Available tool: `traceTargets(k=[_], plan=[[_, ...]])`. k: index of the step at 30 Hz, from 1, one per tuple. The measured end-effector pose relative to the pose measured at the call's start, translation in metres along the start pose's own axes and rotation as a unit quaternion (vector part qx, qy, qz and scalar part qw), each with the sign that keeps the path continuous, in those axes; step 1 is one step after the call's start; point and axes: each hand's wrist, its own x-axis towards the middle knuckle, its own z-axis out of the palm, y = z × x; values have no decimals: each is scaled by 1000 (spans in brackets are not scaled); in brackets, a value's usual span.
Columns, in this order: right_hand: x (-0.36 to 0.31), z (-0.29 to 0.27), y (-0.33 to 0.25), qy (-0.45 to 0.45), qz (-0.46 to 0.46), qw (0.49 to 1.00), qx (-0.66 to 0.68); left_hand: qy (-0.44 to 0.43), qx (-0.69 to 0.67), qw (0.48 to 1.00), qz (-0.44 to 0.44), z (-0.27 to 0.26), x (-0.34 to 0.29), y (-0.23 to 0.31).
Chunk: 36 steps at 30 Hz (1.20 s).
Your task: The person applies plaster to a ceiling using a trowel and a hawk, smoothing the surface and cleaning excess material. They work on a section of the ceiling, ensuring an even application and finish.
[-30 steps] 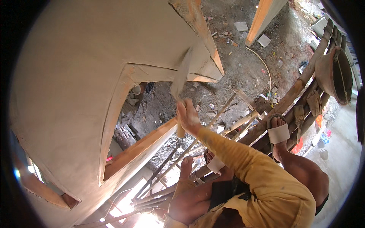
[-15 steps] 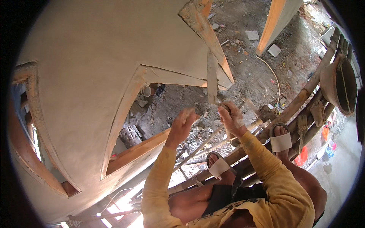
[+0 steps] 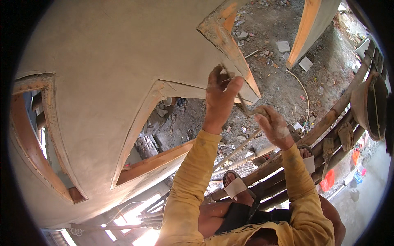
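Observation:
In my right hand (image 3: pixel 273 127) is the handle of a long, narrow plastering trowel (image 3: pixel 242 102), its blade seen nearly edge-on and pointing up and away. My left hand (image 3: pixel 221 96) is up at the blade, thumb on one side and curled fingers on the other, pinching it. Pale plaster smears the back of my right hand. Beyond the blade stands a smooth grey plastered wall (image 3: pixel 111 45), with a wooden window frame (image 3: pixel 141 119) set in it and a notched wooden edge (image 3: pixel 230 45) near the trowel's tip.
I am perched on scaffold poles (image 3: pixel 324 119), sandalled feet on them. A mortar bowl (image 3: pixel 367 106) rests at the right, beside a wooden float (image 3: pixel 345 135) and a brush-like tool (image 3: pixel 327 151). Far below lies rubble-strewn ground (image 3: pixel 271 69). Another framed opening (image 3: pixel 49 123) is at the left.
My left hand has moved up and right from beside the trowel onto its blade. The trowel has turned from flat-on to nearly edge-on, and my right hand has shifted right.

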Motion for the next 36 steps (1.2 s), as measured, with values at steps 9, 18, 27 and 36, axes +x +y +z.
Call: traceTargets(k=[9, 18, 27, 36], plan=[[30, -56, -70, 12, -72, 980, -184, 22, 9, 999, 45, 14, 25, 40], [36, -69, -81, -21, -76, 977, -198, 35, -9, 999, 38, 15, 31, 31], [29, -69, -70, -33, -61, 978, -197, 61, 27, 996, 52, 23, 22, 30], [38, -66, -85, -23, -92, 976, -194, 71, 27, 993, 86, 16, 26, 48]])
